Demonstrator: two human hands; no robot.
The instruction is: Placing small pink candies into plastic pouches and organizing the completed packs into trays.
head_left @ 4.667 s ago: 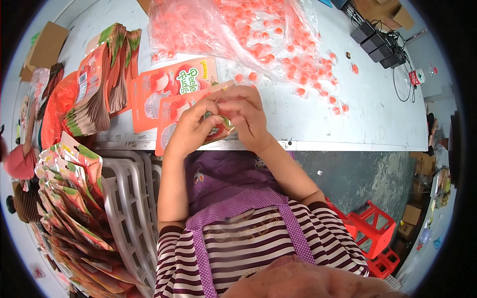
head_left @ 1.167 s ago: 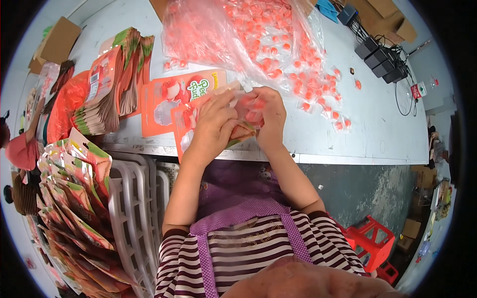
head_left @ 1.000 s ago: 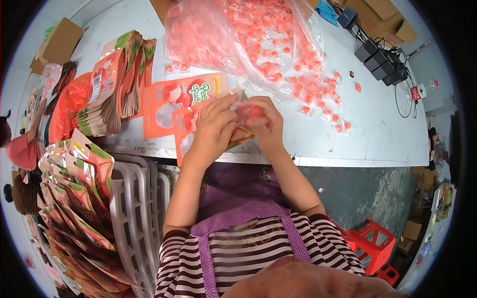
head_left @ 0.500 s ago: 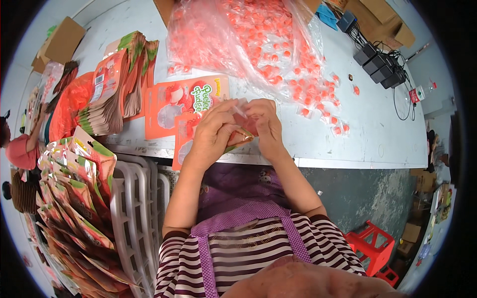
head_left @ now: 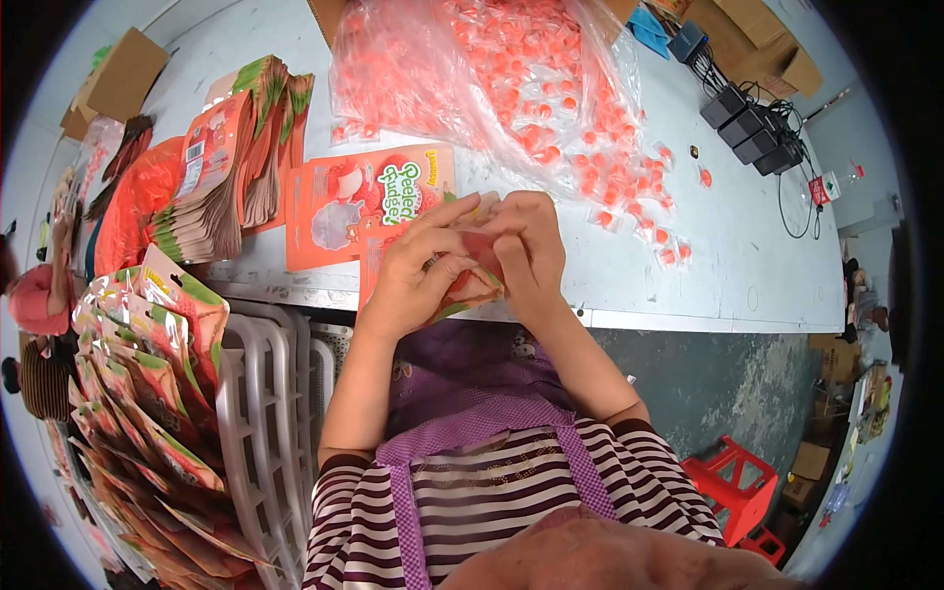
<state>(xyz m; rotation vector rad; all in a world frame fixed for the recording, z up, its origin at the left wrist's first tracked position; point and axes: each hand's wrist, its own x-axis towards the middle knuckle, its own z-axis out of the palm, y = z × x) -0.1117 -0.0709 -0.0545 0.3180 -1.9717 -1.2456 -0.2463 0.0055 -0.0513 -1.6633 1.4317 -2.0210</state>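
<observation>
Both my hands are together over the table's near edge, holding a red and green candy pouch (head_left: 474, 287). My left hand (head_left: 418, 270) is closed round its left side, with the thumb bent at the mouth. The fingers of my right hand (head_left: 528, 246) curl over its far right side. Part of the pouch and whatever is inside it are hidden by the fingers. Just beyond my left hand a flat red pouch (head_left: 329, 211) lies face up on the table. Individually wrapped red candies (head_left: 560, 118) spill from a large clear plastic bag (head_left: 413, 88) at the far side.
Stacked flat pouches (head_left: 202, 221) stand on the left of the table. Below them, several bulging pouches (head_left: 147, 374) fill a grey plastic crate (head_left: 258, 423). Black adapters with cables (head_left: 752, 128) lie at far right. A red stool (head_left: 733, 487) stands on the floor at right.
The pouch has tilted and opened a little toward me between my hands. My left hand has moved slightly down and left, and my right-hand fingers have curled further in.
</observation>
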